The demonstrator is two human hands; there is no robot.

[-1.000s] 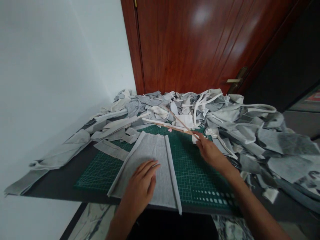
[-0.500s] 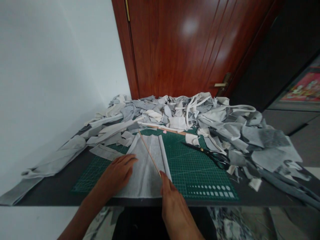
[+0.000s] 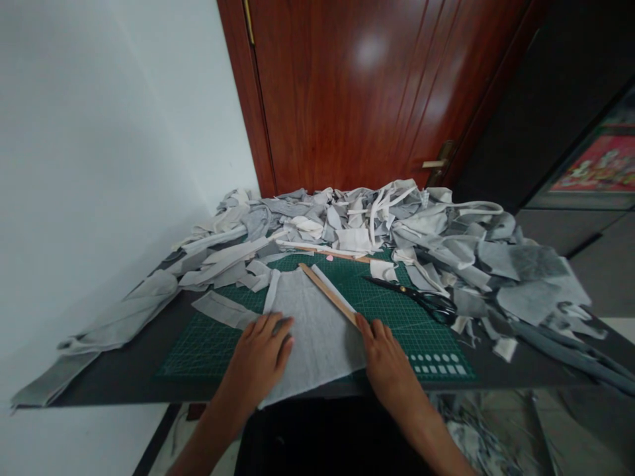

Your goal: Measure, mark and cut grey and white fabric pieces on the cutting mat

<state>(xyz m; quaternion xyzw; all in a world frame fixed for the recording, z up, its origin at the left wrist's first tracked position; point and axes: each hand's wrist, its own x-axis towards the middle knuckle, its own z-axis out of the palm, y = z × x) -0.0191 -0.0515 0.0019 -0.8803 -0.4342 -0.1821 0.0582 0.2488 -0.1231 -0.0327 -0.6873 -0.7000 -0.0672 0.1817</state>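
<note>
A light grey piece of fabric [image 3: 317, 344] lies on the green cutting mat [image 3: 198, 347], its near edge hanging slightly over the table edge. My left hand [image 3: 262, 354] rests on the fabric's left side, fingers stretched out; a dark grey patch beside the thumb is too unclear to name. My right hand [image 3: 389, 363] is closed on the near end of a flat wooden ruler [image 3: 330, 294], which lies slanted along the fabric's right edge. Black-handled scissors [image 3: 421, 301] lie on the mat to the right of the fabric.
Grey and white fabric scraps [image 3: 317, 225] are heaped along the back and both sides of the dark table [image 3: 124, 380]. A second wooden strip [image 3: 347, 255] lies among them. A brown door [image 3: 337, 99] and a white wall [image 3: 114, 165] stand behind.
The ruler has turned from on edge over the fabric's middle to flat along its right edge. My right hand has moved right and up; the fabric's near end has swung, and my left hand shifted right.
</note>
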